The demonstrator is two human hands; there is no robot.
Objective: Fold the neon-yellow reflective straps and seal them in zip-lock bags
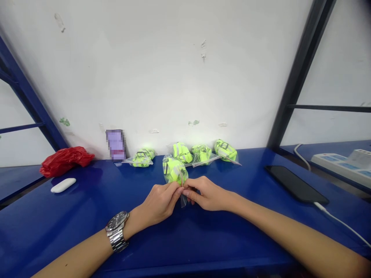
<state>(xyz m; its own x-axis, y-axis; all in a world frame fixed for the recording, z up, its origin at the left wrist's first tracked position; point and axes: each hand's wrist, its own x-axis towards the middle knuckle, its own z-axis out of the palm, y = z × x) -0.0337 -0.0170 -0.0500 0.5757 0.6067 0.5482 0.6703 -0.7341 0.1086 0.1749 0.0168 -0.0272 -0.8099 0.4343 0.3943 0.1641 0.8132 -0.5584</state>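
Note:
Between my hands is a clear plastic bag (174, 170) with a folded neon-yellow fabric item with grey bands inside. My left hand (164, 200) pinches the bag's near edge between thumb and fingers. Right beside it, my right hand (204, 193) pinches the same edge, the fingertips of both hands almost meeting. A loose end of plastic hangs below the fingers. Behind this bag, similar bagged yellow bundles lie along the wall: one at the left (142, 157), two in the middle (202, 153), and one at the right (225, 150).
The blue table (185, 239) meets a white wall. At left lie a red plastic bag (66, 159) and a white earbud case (63, 185); a blurred phone-shaped object (116, 145) leans on the wall. At right are a black phone (295, 183) with a white cable and a power strip (342, 164).

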